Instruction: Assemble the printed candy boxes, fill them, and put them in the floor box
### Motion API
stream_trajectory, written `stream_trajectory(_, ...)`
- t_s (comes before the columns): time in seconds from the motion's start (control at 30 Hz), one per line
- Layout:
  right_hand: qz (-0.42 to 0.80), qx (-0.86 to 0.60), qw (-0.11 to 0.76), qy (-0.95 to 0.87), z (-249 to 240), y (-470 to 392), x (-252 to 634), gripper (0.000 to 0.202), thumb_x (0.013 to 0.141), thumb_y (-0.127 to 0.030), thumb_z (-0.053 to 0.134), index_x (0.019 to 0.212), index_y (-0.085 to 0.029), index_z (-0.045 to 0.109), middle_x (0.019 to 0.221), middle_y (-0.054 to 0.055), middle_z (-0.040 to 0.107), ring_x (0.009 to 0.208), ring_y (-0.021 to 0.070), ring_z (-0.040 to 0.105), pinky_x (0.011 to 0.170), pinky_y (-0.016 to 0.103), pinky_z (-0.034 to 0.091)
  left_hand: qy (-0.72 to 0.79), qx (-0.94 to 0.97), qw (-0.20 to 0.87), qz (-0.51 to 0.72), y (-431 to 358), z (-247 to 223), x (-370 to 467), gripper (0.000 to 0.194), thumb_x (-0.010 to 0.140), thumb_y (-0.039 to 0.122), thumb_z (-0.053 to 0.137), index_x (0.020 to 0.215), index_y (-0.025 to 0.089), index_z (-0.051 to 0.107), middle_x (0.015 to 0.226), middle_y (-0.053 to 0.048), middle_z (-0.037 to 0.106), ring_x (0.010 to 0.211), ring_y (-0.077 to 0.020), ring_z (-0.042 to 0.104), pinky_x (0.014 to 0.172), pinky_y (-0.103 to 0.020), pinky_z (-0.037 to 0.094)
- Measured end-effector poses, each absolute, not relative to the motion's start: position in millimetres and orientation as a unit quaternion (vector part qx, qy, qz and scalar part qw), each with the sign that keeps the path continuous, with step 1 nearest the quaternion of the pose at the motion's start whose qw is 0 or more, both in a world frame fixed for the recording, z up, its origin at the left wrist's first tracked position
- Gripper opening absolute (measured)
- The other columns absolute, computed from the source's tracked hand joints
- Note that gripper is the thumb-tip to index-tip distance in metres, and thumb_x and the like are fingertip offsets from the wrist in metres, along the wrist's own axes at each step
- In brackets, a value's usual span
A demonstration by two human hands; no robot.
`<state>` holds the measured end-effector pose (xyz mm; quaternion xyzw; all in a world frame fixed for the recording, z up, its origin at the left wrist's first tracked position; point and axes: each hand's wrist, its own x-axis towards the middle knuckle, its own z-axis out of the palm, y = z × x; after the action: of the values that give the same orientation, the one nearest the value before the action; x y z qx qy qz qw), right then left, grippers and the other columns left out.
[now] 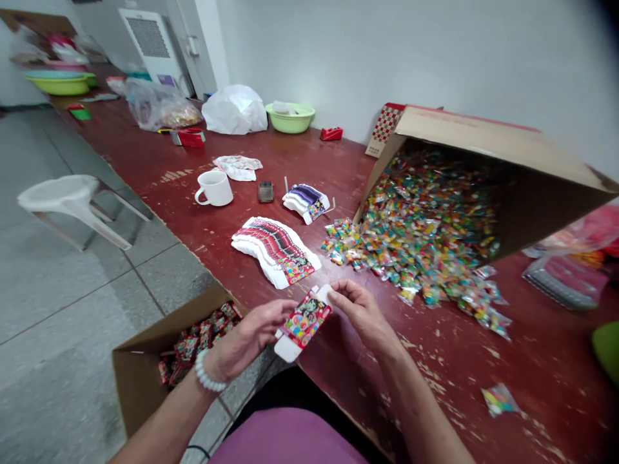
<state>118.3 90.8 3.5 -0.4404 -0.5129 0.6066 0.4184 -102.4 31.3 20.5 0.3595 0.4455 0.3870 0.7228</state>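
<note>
Between my two hands is a small red printed candy box (307,319), with white flaps showing at both ends. My left hand (251,332) grips its left edge, a pale beaded bracelet at the wrist. At the upper right flap, my right hand (360,312) pinches the box between thumb and fingers. Just beyond lies a fanned stack of flat red boxes (275,248). A smaller stack of purple boxes (305,198) sits farther back. Small clear candy packets (416,238) spill out of a tipped cardboard carton (464,132) on the right.
An open carton (138,380) of filled red boxes stands below the table edge at left. A white mug (215,189), a small dark device (265,191) and a green basin (290,120) are on the red table (338,161). One loose packet (500,399) lies at right. A white stool (72,193) stands on the floor.
</note>
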Motion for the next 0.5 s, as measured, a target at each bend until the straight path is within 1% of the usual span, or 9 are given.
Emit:
stream_trajectory(0.07, 0.666, -0.402, 0.397, -0.487, 8.6, 77.1, 120.3, 0.031, 0.077, -0.048, 0.073, 0.084, -0.019, 0.063, 0.075, 0.001, 0.066, 0.064, 0.0142, 0.057, 0.060, 0.025, 0.046, 0.337, 0.302, 0.835, 0.314, 29.6, 17.4, -87.7, 0.051, 0.081, 0.053, 0.064, 0.114, 0.014, 0.066, 0.105, -0.016, 0.072, 0.091, -0.0288, 0.071, 0.082, -0.039, 0.053)
stream_trajectory(0.17, 0.701, -0.380, 0.382, -0.467, 12.2, 63.5, 121.7, 0.028, 0.082, -0.046, 0.071, 0.087, -0.019, 0.062, 0.072, -0.001, 0.064, 0.055, 0.0100, 0.051, 0.053, 0.022, 0.041, 0.236, 0.261, 0.903, 0.248, 25.0, 9.4, -68.8, 0.059, 0.071, 0.055, 0.075, 0.111, 0.012, 0.066, 0.087, -0.013, 0.073, 0.073, -0.0284, 0.074, 0.069, -0.037, 0.056)
stream_trajectory(0.23, 0.698, -0.382, 0.387, -0.465, 14.1, 58.3, 123.1, 0.027, 0.083, -0.045, 0.069, 0.088, -0.019, 0.063, 0.072, -0.001, 0.064, 0.055, 0.0094, 0.051, 0.053, 0.021, 0.041, 0.223, 0.255, 0.909, 0.243, 22.2, 7.6, -60.8, 0.061, 0.065, 0.054, 0.080, 0.107, 0.011, 0.067, 0.078, -0.009, 0.072, 0.068, -0.0273, 0.073, 0.064, -0.034, 0.056)
stream_trajectory(0.33, 0.700, -0.379, 0.402, -0.452, 16.8, 51.7, 124.4, 0.029, 0.083, -0.046, 0.069, 0.094, -0.020, 0.064, 0.076, 0.000, 0.065, 0.055, 0.0094, 0.052, 0.050, 0.021, 0.041, 0.253, 0.269, 0.891, 0.266, 19.8, 11.9, -54.2, 0.059, 0.061, 0.050, 0.085, 0.100, 0.010, 0.069, 0.078, -0.011, 0.072, 0.070, -0.0267, 0.073, 0.067, -0.034, 0.057)
stream_trajectory(0.43, 0.722, -0.357, 0.423, -0.415, 17.1, 41.8, 122.9, 0.036, 0.084, -0.044, 0.070, 0.111, -0.022, 0.060, 0.075, -0.001, 0.063, 0.051, 0.0089, 0.052, 0.049, 0.021, 0.043, 0.298, 0.281, 0.861, 0.302, 18.9, 17.3, -51.0, 0.046, 0.064, 0.044, 0.085, 0.089, 0.010, 0.069, 0.072, -0.009, 0.071, 0.062, -0.0237, 0.072, 0.063, -0.032, 0.057)
stream_trajectory(0.5, 0.751, -0.326, 0.416, -0.396, 14.7, 33.6, 120.4, 0.043, 0.085, -0.042, 0.069, 0.120, -0.022, 0.055, 0.067, -0.003, 0.060, 0.048, 0.0105, 0.055, 0.050, 0.024, 0.046, 0.338, 0.296, 0.834, 0.321, 18.6, 18.2, -50.1, 0.037, 0.069, 0.041, 0.082, 0.083, 0.010, 0.069, 0.069, -0.008, 0.070, 0.059, -0.0216, 0.071, 0.058, -0.029, 0.055)
